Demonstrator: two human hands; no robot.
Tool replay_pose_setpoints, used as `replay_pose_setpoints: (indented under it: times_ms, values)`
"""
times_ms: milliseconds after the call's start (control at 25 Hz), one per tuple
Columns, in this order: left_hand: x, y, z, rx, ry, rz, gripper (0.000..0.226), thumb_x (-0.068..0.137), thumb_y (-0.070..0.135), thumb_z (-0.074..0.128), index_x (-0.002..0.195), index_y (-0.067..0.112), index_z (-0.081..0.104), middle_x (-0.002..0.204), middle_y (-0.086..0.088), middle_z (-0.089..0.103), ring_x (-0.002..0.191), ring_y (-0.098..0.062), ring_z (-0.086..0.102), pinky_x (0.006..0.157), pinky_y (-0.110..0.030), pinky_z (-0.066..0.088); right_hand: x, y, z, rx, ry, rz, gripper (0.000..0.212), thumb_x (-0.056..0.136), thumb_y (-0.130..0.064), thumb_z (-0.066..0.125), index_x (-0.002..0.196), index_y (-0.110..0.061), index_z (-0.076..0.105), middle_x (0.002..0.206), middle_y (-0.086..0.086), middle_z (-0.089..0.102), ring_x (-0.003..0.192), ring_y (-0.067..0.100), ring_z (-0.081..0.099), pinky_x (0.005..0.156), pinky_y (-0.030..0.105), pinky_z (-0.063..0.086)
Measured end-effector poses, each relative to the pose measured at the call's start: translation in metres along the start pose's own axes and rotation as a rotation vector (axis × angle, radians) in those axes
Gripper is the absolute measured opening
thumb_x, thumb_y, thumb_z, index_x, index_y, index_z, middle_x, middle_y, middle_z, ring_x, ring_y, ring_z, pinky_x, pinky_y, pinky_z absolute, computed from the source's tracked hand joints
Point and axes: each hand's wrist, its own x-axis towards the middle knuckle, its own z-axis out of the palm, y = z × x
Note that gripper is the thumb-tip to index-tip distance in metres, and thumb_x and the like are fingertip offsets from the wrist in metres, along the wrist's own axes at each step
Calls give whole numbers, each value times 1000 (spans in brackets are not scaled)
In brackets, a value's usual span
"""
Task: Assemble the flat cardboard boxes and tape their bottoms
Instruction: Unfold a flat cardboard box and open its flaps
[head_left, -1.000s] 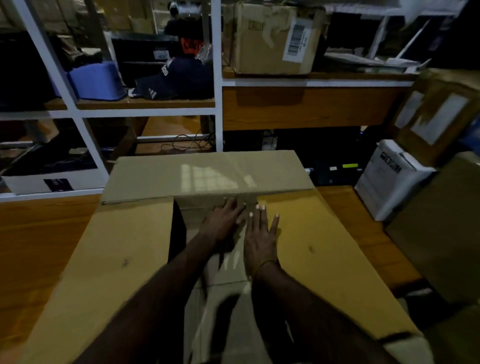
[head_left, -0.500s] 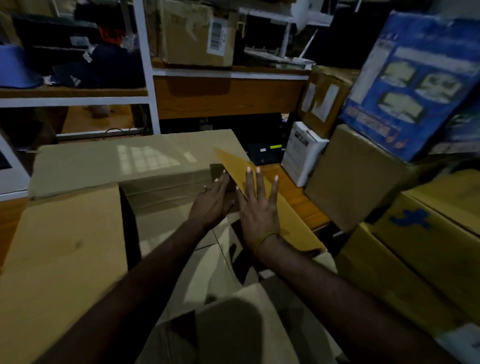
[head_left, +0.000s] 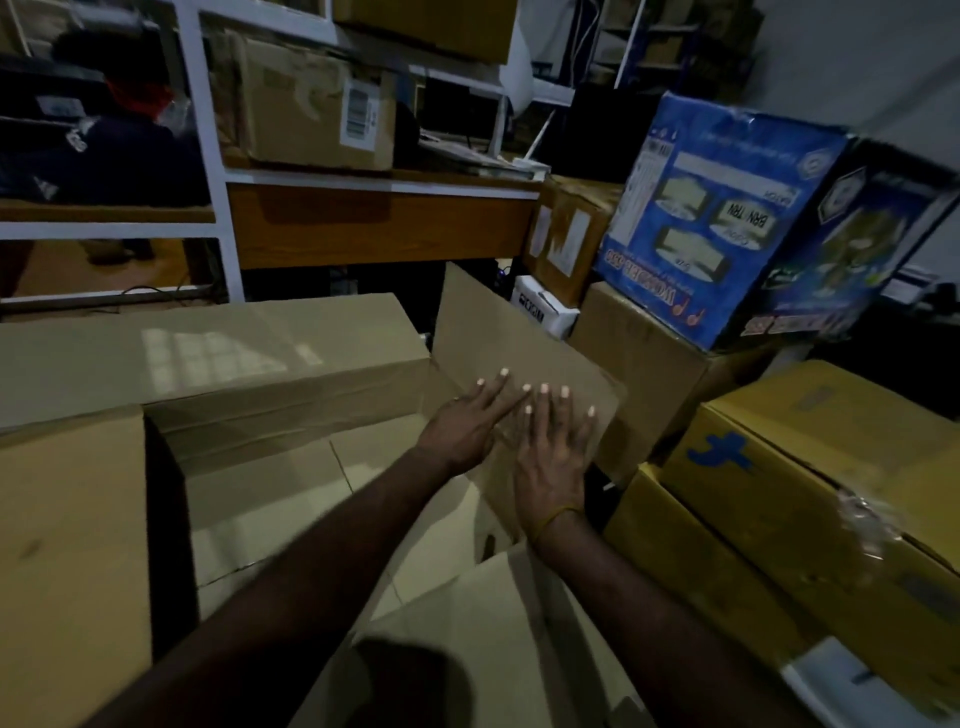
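Head view: left hand (head_left: 467, 426) and right hand (head_left: 553, 457), fingers straight, press flat on the raised right flap (head_left: 498, 338) of the open cardboard box (head_left: 260, 364) before the person. Board looks light, stiff, crease-prone; best handled near fold lines.

1. The cardboard box (head_left: 260, 364) is plain tan-brown, with a pale window-grid patch of light on its far flap
2. The printed carton (head_left: 711, 218) is bright blue with white panels and red lettering
3. The yellow box (head_left: 810, 499) carries a blue painted mark
4. The shelf frame (head_left: 208, 156) is white, its boards orange-brown wood
5. The right hand (head_left: 550, 457) has pale nails and a yellow wristband
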Motion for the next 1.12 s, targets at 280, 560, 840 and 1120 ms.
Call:
replay_pose_setpoints:
  times_ms: [280,560,840,1120]
  values:
    - [12,33,45,34,-268,-23,67,100,27,46,155,39,10,165,-1,4,151,-29,9,113,-51,31,4,27,53,189,-175,51,52,91,-24,59,136,0,50,134,30,52,117,46,55,94,59,46]
    - [16,39,58,96,-215,-71,46,100,27,45,144,38,38,158,0,30,149,-31,17,108,-50,34,15,16,67,416,-138,-36,23,50,-18,89,59,-17,68,53,3,61,41,18,57,51,24,45]
    - [11,40,61,164,-138,-115,37,99,27,42,134,35,49,146,1,45,143,-32,30,105,-53,33,17,24,51,381,-156,-74,16,72,-15,80,65,-20,66,62,0,64,47,14,55,50,23,34]
    - [-1,35,54,-1,-71,-251,42,94,27,53,135,27,56,145,-4,50,134,-33,44,92,-46,51,32,8,70,463,-145,-146,22,73,-25,80,92,-17,73,88,7,69,67,22,65,62,32,46]
